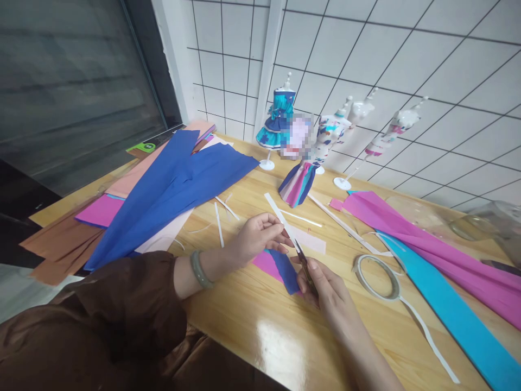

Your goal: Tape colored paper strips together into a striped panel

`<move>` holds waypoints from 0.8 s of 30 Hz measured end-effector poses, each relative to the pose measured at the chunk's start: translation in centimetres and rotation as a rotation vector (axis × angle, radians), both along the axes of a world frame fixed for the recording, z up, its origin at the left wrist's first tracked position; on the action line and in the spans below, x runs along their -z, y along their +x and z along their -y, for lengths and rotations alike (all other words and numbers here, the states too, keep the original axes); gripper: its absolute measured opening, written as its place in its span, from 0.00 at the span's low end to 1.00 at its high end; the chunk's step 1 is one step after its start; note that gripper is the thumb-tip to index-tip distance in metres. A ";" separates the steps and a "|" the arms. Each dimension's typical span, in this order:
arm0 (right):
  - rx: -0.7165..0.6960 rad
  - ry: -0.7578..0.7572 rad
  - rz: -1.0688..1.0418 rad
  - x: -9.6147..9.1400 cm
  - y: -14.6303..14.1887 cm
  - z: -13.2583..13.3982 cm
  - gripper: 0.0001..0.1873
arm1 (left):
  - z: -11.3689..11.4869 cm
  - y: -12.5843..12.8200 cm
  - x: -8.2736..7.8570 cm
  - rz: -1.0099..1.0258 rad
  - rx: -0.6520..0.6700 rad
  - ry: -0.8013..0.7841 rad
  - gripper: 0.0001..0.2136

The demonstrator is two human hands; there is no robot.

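Observation:
Above the middle of the wooden table (252, 320), my left hand (265, 234) pinches a narrow white strip (273, 206) between thumb and fingers. My right hand (328, 285) is closed around a pair of scissors (305, 264), whose blades meet the strip's lower end. Whether the blades are parted there cannot be made out. Beneath both hands lie pieces of crepe paper, one dark blue (288, 274) and one magenta (266, 266). A pale pink piece (313, 241) rests just beyond them. To the right of my right hand is a roll of white tape (358, 267) with its end trailing off.
Blue crepe paper (171, 182) covers other coloured sheets on the left. Pink (407, 233) and turquoise (451, 304) lengths lie on the right. Small dress forms, one in a teal dress (280, 111), stand along the tiled wall, with a striped skirt (299, 184) before them.

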State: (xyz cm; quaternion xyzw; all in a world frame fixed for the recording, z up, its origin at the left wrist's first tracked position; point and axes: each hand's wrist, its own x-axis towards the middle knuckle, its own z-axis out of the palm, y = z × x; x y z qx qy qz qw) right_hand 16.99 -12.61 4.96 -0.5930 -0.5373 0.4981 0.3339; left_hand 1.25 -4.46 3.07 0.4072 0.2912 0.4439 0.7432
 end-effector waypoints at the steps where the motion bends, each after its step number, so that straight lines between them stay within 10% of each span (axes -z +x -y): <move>1: 0.003 0.001 0.001 0.0 0.0 0.0 0.22 | 0.0 0.0 0.0 0.000 0.002 -0.001 0.10; 24: -0.050 0.114 0.170 1.6 0.5 -0.2 0.19 | 0.0 -0.1 0.6 0.120 0.060 -0.120 0.06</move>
